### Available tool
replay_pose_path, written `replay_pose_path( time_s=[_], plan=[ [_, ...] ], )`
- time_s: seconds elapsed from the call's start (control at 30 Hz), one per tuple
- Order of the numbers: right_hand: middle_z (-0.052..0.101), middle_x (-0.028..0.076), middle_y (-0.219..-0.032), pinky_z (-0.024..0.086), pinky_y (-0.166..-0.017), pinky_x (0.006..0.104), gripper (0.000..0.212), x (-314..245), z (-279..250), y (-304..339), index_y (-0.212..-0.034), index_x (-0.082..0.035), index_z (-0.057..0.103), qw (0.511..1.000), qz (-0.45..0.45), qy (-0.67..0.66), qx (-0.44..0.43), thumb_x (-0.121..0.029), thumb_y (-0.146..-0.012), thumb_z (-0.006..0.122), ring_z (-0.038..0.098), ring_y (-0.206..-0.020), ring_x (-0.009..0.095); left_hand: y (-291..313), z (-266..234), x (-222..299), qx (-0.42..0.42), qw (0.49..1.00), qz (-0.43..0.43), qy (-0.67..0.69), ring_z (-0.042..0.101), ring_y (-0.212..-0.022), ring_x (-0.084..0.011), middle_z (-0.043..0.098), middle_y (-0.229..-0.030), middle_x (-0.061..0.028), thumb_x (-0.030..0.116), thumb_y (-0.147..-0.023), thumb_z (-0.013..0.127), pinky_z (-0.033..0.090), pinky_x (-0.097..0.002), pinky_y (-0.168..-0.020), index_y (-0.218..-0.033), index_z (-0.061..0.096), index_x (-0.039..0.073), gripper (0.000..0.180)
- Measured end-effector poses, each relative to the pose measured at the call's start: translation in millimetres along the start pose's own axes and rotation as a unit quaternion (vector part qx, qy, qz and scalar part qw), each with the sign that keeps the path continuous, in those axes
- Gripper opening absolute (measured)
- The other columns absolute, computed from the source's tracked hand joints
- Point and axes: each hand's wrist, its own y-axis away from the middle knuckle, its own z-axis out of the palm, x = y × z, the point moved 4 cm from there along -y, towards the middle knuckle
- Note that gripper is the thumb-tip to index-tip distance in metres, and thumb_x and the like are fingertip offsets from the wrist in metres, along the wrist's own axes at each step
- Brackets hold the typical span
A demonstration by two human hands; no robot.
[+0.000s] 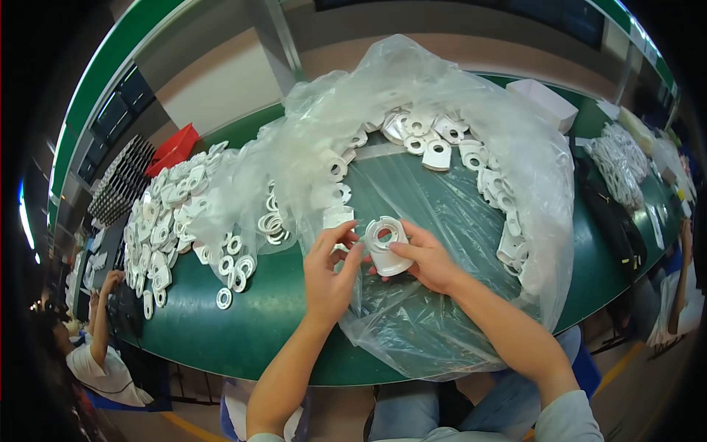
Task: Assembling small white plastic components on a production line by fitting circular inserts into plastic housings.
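- Both hands meet over the middle of the green desk [243, 335], right above a big clear plastic bag [442, 309] spread open across it.
- The right hand [427, 259] pinches a white plastic part with a round hole [386, 245], thumb on its lower face, fingers behind it.
- The left hand [329, 276] closes in from the other side, its fingertips touching the part's left edge, so the piece is clamped between the two hands.
- The part hangs just above the bag, tilted toward the camera.
- More white parts [442, 144] lie heaped inside the bag at its far side.
- To the left, a pile of white rings and plates [177, 221] sits on the bare desk.
- A red bin [175, 147] stands beyond that pile.
- A white box [543, 99] rests at the far right.
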Motion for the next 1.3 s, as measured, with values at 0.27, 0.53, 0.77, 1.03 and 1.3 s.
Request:
replay_pose_path(
  time_s=[0.27, 0.53, 0.77, 1.03, 1.3],
  plan=[
    [0.062, 0.011, -0.103, 0.053, -0.071, 0.0287, 0.033, 2, -1, 1, -0.121, -0.001, 0.047, 0.989, -0.054, 0.138, -0.001, -0.005, -0.088, 0.052, 0.065, -0.084, 0.02, -3, 1, -24, -0.056, 0.994, -0.076, 0.056, 0.059, -0.069, -0.0099, 0.063, -0.084, -0.0057, 0.003, -0.085, 0.062, 0.046, -0.0212, -0.061, -0.101, 0.065, -0.004, 0.018],
    [0.06, 0.005, -0.092, 0.05, -0.063, 0.0251, 0.022, -3, 10, 6, -0.106, -0.003, 0.052, 0.979, -0.071, 0.183, 0.047, -0.009, -0.085, 0.058, 0.062, -0.076, 0.012, -3, 0, -25, -0.07, 0.986, -0.127, 0.088, 0.06, -0.066, -0.0114, 0.066, -0.082, -0.0097, 0.002, -0.085, 0.061, 0.048, -0.023, -0.06, -0.1, 0.065, -0.007, 0.018],
    [0.062, 0.004, -0.087, 0.048, -0.058, 0.0221, 0.019, -1, 10, 5, -0.104, -0.003, 0.053, 0.983, -0.047, 0.162, 0.068, -0.019, -0.094, 0.05, 0.062, -0.073, 0.01, 1, 1, -20, -0.051, 0.991, -0.118, 0.031, 0.058, -0.065, -0.0108, 0.064, -0.08, -0.0073, 0.001, -0.086, 0.058, 0.048, -0.0223, -0.062, -0.1, 0.063, -0.007, 0.017],
    [0.058, 0.002, -0.076, 0.042, -0.057, 0.0234, 0.022, -1, 9, 2, -0.095, -0.002, 0.058, 0.943, -0.136, 0.297, 0.067, -0.021, -0.095, 0.048, 0.052, -0.066, 0.008, -6, 2, 1, -0.058, 0.995, 0.057, -0.056, 0.06, -0.074, -0.014, 0.062, -0.085, -0.0078, -0.004, -0.079, 0.061, 0.047, -0.0247, -0.066, -0.098, 0.066, -0.001, 0.02],
    [0.058, 0.002, -0.079, 0.041, -0.063, 0.0241, 0.02, -5, 14, 4, -0.095, 0.0, 0.059, 0.939, -0.115, 0.32, 0.046, -0.017, -0.094, 0.05, 0.048, -0.07, 0.007, -5, -1, 8, -0.089, 0.984, 0.107, -0.109, 0.061, -0.071, -0.0163, 0.064, -0.084, -0.0091, -0.004, -0.078, 0.062, 0.047, -0.0257, -0.064, -0.095, 0.067, -0.001, 0.018]
  ],
)
